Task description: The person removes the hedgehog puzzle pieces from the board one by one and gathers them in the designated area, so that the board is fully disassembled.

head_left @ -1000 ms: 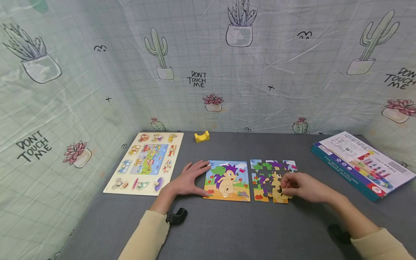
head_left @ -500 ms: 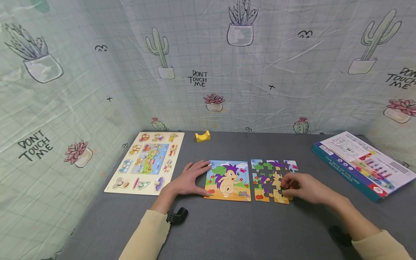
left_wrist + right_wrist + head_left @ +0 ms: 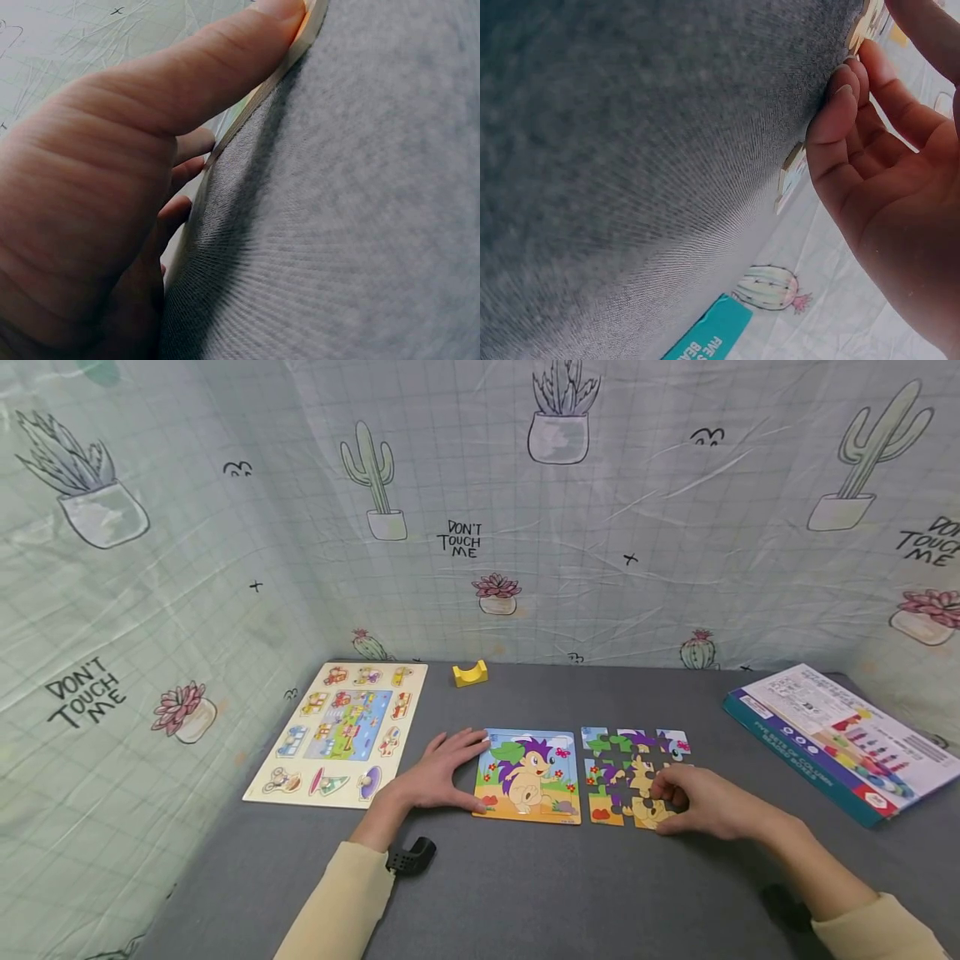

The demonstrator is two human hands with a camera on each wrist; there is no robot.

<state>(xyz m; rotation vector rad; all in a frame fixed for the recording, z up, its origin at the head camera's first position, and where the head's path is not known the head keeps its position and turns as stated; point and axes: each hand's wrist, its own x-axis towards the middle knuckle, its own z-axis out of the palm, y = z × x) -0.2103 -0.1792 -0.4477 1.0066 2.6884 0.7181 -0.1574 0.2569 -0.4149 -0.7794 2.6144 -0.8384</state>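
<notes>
A square hedgehog picture board (image 3: 527,777) lies mid-table in the head view. My left hand (image 3: 435,777) rests at its left side, thumb and fingers spread; the thumb (image 3: 247,52) touches the board's edge in the left wrist view. Right of the board, several hedgehog puzzle pieces (image 3: 606,810) lie in loose rows with gaps between them. My right hand (image 3: 708,802) is over their lower right part, fingers bent, thumb and index finger at a yellow-orange puzzle piece (image 3: 648,814). The hand hides some of the pieces there. Its fingertips (image 3: 842,105) are down at the tabletop.
A peg puzzle board (image 3: 341,735) lies at the left. A yellow arched block (image 3: 470,673) stands at the back. A bead-set box (image 3: 840,739) lies at the right. Behind the grey table (image 3: 555,893) hangs a cactus-print cloth (image 3: 555,543).
My right thumb has moved down and away from the index finger, towards the pieces' lower edge. My left hand has stayed at the board. The head view has shifted slightly.
</notes>
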